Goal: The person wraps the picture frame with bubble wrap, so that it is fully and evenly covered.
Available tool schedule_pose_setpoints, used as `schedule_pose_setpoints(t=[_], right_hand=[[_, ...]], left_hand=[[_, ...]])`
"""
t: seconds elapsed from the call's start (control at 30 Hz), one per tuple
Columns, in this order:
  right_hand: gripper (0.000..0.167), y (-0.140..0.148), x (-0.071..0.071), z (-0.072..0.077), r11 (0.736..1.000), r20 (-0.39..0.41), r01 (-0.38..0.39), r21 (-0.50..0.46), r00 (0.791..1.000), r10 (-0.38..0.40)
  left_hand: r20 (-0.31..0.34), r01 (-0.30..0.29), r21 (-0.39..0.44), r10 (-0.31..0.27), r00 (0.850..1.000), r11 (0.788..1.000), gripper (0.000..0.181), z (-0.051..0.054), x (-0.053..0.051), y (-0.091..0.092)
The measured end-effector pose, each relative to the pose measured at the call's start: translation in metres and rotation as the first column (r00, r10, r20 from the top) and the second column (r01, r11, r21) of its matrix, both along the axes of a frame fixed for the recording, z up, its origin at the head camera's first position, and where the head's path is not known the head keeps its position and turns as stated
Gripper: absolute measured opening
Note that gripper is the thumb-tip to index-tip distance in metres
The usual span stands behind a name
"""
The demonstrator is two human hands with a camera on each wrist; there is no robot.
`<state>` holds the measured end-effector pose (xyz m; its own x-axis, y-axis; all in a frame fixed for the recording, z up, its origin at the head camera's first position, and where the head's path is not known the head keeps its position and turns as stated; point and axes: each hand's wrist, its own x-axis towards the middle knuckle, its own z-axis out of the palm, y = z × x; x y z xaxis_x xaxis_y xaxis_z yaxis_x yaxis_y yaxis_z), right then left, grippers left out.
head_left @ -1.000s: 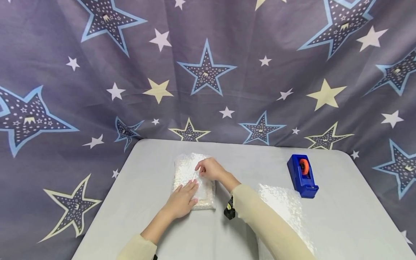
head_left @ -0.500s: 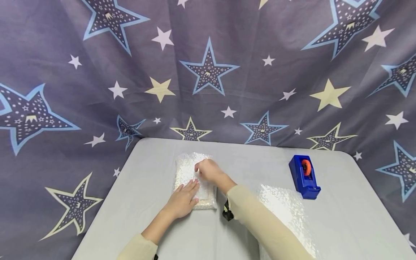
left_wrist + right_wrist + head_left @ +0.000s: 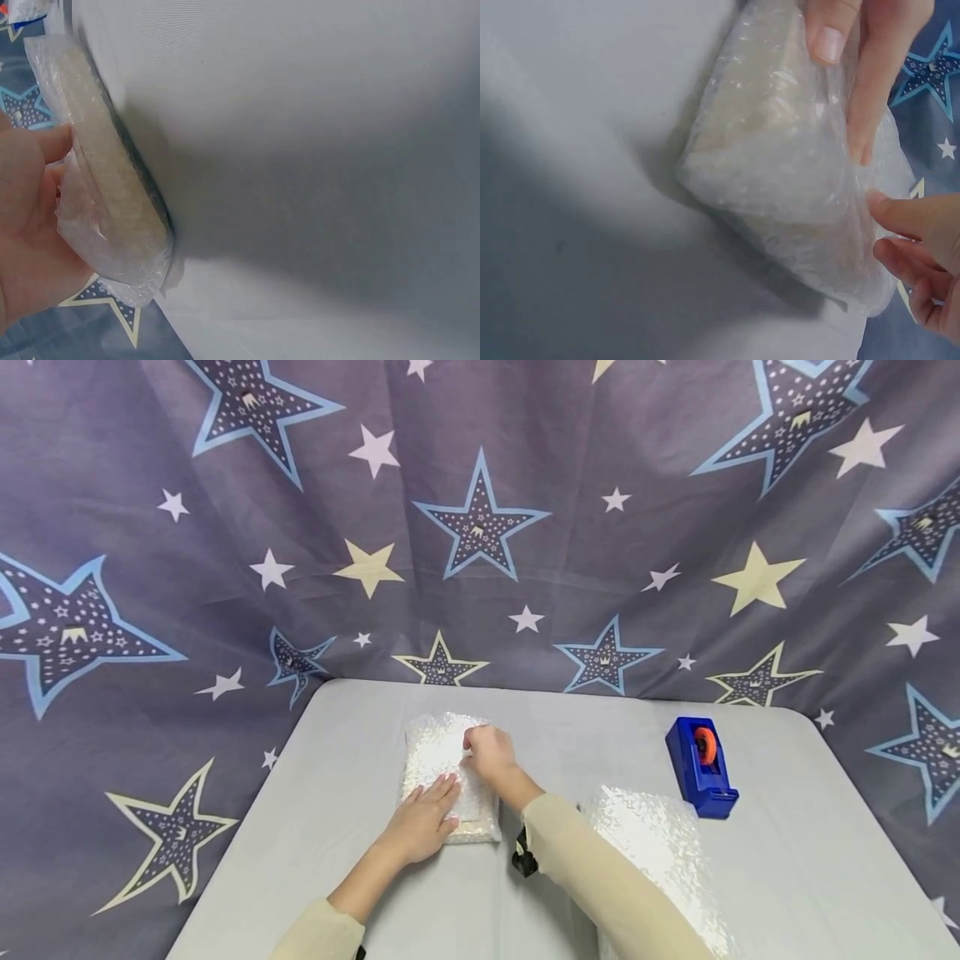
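Note:
A flat rectangular package in bubble wrap [image 3: 438,743] lies on the left-centre part of the table. Through the clear wrap a pale, cream-coloured side [image 3: 112,157] shows in the left wrist view; what is inside cannot be told. Resting on the near left part of the package is my left hand [image 3: 422,823], fingers outstretched. My right hand [image 3: 492,757] is over the upper right part, its fingers curled and fingertips at the wrap. From the right wrist view, its thumb and finger [image 3: 911,217] stand close to the wrap, with no held thing visible between them.
A blue tape dispenser [image 3: 701,768] with an orange-cored roll stands at the back right of the grey table [image 3: 795,827]. Loose bubble wrap [image 3: 652,835] lies partly under the right forearm. A star-patterned curtain [image 3: 525,568] hangs behind the table.
My right hand has shifted slightly to the right over the package, and its fingers have drawn in more. The left hand stays on the package. The head view has moved slightly.

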<state>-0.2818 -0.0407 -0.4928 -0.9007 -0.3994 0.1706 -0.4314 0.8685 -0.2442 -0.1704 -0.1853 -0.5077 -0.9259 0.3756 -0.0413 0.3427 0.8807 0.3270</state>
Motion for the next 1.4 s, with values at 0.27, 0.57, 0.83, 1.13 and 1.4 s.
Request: schedule_pose_setpoints(t=[0.27,0.57,0.83,1.13,1.4], right_hand=[[0.006,0.01,-0.003,-0.005,0.976,0.098,0.07,-0.204,0.994,-0.051],[0.009,0.024,-0.003,-0.011,0.898,0.179,0.151,-0.413,0.98,-0.082],[0.007,0.036,-0.003,-0.012,0.829,0.245,0.165,-0.535,0.969,-0.035],[0.008,0.041,-0.003,-0.016,0.776,0.392,0.337,-0.534,0.911,-0.127],[0.011,0.042,0.004,-0.009,0.819,0.177,0.208,-0.535,0.975,-0.132]], left_hand=[[0.002,-0.011,-0.005,0.011,1.0,1.0,0.054,-0.002,0.0,-0.002],[0.005,-0.018,-0.012,0.018,1.0,1.0,0.054,-0.002,0.0,-0.002],[-0.008,-0.012,-0.002,0.012,1.0,1.0,0.054,-0.002,0.0,-0.002],[-0.013,-0.008,0.006,0.008,1.0,1.0,0.052,0.002,0.002,0.0],[-0.024,0.0,0.006,0.0,1.0,1.0,0.053,0.001,0.002,0.001]])
